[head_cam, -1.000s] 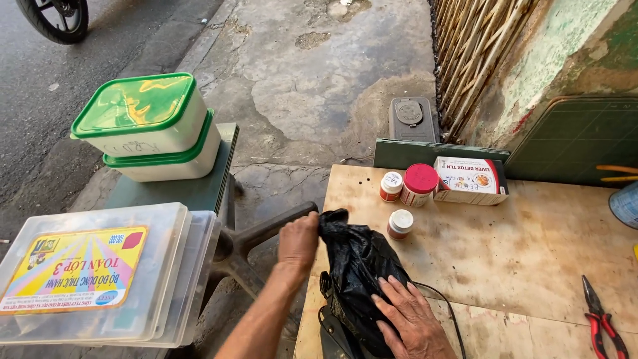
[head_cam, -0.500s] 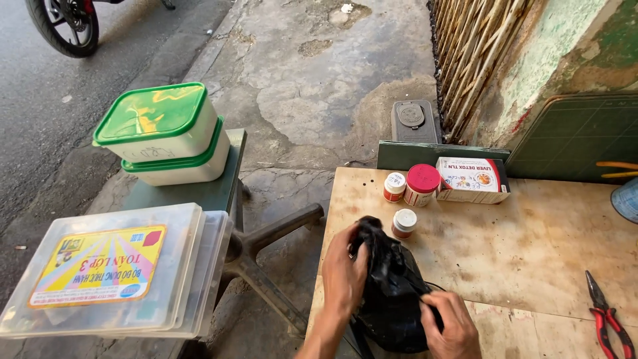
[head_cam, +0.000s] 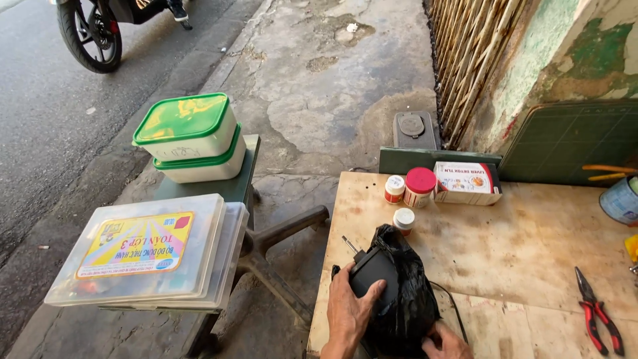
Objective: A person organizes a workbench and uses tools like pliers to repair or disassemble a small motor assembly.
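This is a roadside repair stand, set out in the open on a cracked concrete pavement (head_cam: pixel 332 86) beside an asphalt road (head_cam: pixel 40 119). A motorbike wheel (head_cam: pixel 86 33) stands at the kerb. A worn plywood worktop (head_cam: pixel 518 252) carries red pliers (head_cam: pixel 598 316), small jars (head_cam: pixel 419 187) and a tin (head_cam: pixel 621 199). Clear parts boxes (head_cam: pixel 146 252) lie on a stool beside a peeling wall (head_cam: pixel 571 60).
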